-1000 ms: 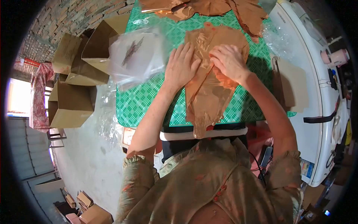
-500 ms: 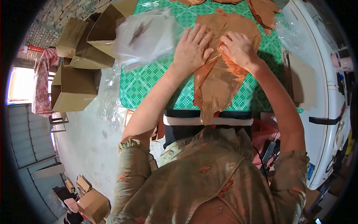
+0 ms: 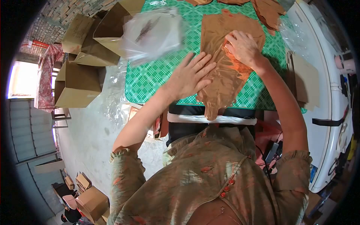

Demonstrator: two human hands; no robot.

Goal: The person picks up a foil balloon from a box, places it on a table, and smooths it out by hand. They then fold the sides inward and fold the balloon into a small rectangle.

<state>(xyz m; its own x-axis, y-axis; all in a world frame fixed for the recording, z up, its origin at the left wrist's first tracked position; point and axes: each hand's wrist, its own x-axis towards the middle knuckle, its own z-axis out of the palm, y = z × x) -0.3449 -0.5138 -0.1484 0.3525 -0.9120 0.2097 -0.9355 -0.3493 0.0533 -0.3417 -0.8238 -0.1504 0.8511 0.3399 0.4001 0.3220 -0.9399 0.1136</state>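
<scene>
A flat, copper-coloured foil balloon lies on the green checked tabletop, its narrow end hanging over the front edge. My left hand is open with fingers spread, the fingertips at the balloon's left edge. My right hand is closed, its fingers curled on a raised fold near the upper middle of the foil. Bright creases run out below those fingers.
A stack of clear plastic sleeves sits at the table's left. More copper foil pieces lie at the far edge. Open cardboard boxes stand left; cardboard sheets and a white appliance flank the right side.
My left hand has slid down and left, from resting on the foil to its left edge. My right hand stays at nearly the same spot on the balloon. The view has shifted slightly.
</scene>
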